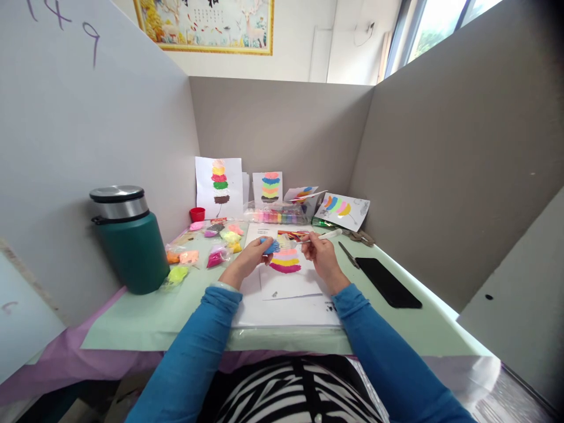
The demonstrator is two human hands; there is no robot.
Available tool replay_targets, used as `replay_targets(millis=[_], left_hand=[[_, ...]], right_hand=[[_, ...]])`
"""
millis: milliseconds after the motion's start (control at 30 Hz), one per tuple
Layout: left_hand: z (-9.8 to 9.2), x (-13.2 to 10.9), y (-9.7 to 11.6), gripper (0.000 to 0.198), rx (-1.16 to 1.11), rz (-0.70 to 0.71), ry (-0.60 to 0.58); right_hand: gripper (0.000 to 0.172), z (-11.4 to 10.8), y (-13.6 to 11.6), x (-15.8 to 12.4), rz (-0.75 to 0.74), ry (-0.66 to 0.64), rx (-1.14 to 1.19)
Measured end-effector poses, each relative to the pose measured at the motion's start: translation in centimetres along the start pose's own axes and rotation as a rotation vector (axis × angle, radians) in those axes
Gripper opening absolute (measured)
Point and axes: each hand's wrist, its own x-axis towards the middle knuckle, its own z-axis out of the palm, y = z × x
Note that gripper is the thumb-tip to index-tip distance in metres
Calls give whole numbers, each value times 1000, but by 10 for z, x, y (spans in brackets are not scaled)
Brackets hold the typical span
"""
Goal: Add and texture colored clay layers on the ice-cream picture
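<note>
Both hands were over the white sheet [288, 282] at the middle of the green table [145, 320]. The left hand [252, 254] had its fingers pinched on a blue lump of clay [270, 245], held just above the sheet's top edge. The right hand [320, 254] was curled round a thin white tool [326, 235], whose tip pointed left towards the blue lump. On the sheet lay clay bands [285, 261] stacked pink, yellow and magenta, right between the two hands.

To the left sat small bags of clay [211, 247] in pink, yellow, orange and green, and beyond them a dark green flask [131, 244] with a steel lid; no label showed on it. A black phone [388, 283] lay flat on the right, well apart from the hands. A finished striped picture [219, 187] leaned on the back wall, beside a red cup [197, 214].

As for writing, a purple "9" [91, 38] stood on the left partition, and the strokes beside it were cut off by the frame. The dark characters on the framed painting [205, 26] were too small to read.
</note>
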Motion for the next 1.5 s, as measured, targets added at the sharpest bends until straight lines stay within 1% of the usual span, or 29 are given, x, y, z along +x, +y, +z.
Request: replay_targets(millis=[133, 233, 367, 467, 567, 667, 833, 967, 1167, 1367, 1500], left_hand=[[-1, 1, -2, 40, -35, -21, 17], [-2, 2, -2, 43, -97, -30, -8], [-3, 3, -3, 47, -162, -34, -45], [-3, 4, -3, 47, -174, -13, -21], [-2, 3, -2, 46, -183, 16, 15], [-1, 2, 0, 45, -199, 10, 44], [-1, 1, 0, 45, -212, 15, 40], [-1, 3, -1, 47, -191, 24, 29], [-2, 6, -2, 47, -97, 55, 105], [0, 1, 5, 46, 32, 105, 143], [2, -5, 11, 39, 127, 178, 137]], right_hand=[[40, 0, -1, -1, -24, 90, 10], [39, 0, -3, -1, -37, 108, 47], [39, 4, -6, -5, -69, 33, 3], [38, 6, -6, -7, -85, -24, -32], [37, 5, -6, -7, -104, -31, -31], [35, 4, -5, -6, -123, -31, -15], [30, 4, -4, -7, -87, -76, -16], [30, 4, -5, -7, -41, -89, -15], [32, 5, -2, -6, -8, -73, -12], [31, 4, 0, -5, -10, -82, -27], [28, 6, -3, -4, 6, -34, -5]])
